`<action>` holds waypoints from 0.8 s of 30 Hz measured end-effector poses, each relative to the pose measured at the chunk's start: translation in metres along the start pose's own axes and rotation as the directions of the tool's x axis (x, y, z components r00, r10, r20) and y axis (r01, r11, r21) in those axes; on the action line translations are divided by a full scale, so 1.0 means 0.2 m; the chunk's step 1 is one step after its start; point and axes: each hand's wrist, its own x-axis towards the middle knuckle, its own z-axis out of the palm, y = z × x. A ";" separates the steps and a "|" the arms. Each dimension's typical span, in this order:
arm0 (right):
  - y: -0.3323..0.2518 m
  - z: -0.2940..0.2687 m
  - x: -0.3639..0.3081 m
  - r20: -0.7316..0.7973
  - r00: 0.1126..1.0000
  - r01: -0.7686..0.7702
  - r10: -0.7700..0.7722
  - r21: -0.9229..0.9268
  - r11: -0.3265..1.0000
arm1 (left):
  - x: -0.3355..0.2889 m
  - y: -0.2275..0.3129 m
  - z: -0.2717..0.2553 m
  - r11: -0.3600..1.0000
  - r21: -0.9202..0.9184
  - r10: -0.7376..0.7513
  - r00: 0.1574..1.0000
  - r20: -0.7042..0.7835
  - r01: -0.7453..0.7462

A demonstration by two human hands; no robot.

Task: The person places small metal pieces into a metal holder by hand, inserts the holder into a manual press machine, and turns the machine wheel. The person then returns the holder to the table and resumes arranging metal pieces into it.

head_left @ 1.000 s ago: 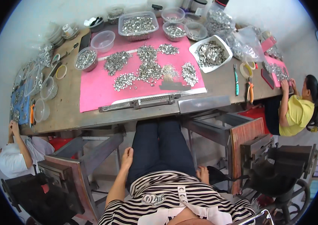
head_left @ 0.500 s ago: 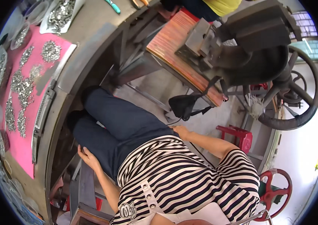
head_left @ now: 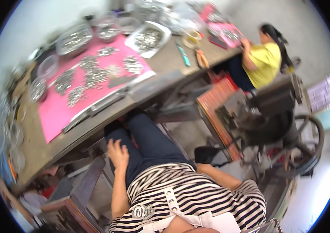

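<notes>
Your left hand (head_left: 118, 154) is raised over your left thigh, palm side downward, fingers pointing up toward the counter (head_left: 33, 128); whether it touches your dark trousers (head_left: 155, 138) you cannot tell from here. That grip is loose, fingers spread apart. Your right forearm (head_left: 221, 178) angles in toward your hip, where your right hand (head_left: 201, 167) is mostly hidden, so its grip cannot be told.

At the counter's left you have a round tub (head_left: 38, 90), then a pink mat (head_left: 52, 124) carrying the small metal pieces (head_left: 95, 77) in separate piles. Between your left hand and those piles lie the counter's front edge and a long metal bar (head_left: 104, 103) along the mat. Farther right come a white tray (head_left: 148, 38), a teal-handled tool (head_left: 183, 53), a roll of tape (head_left: 191, 39) and orange-handled pliers (head_left: 201, 59). Beyond them, another person in a yellow top (head_left: 266, 60) has hands at a second pink mat (head_left: 231, 34). Nearer your right side stands a dark machine with a spoked handwheel (head_left: 319, 139).

The round tub is clear plastic; the metal pieces are shiny, silvery and blurred; the tray is squarish with raised sides; the stand (head_left: 217, 101) below has a streaked reddish top.
</notes>
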 end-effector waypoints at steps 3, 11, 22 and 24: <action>-0.12 -0.58 0.04 -0.159 0.987 -0.019 -0.020 -0.241 0.970 | 0.05 0.16 -0.06 0.951 0.071 0.291 0.949 0.121 -0.301; -1.15 -1.82 -0.03 -0.962 0.006 0.639 -0.272 -0.205 0.741 | 0.08 0.16 0.03 0.905 -0.242 0.414 0.855 0.311 -0.350; -1.02 -1.87 0.23 -0.981 0.175 0.852 0.079 0.191 0.488 | 0.25 0.14 -0.28 0.773 -0.472 0.465 0.885 -0.034 -0.424; -1.05 -2.01 0.21 -0.991 0.081 0.871 0.105 0.122 0.476 | 0.53 0.31 -0.61 0.763 -0.299 0.499 0.816 -0.292 -0.573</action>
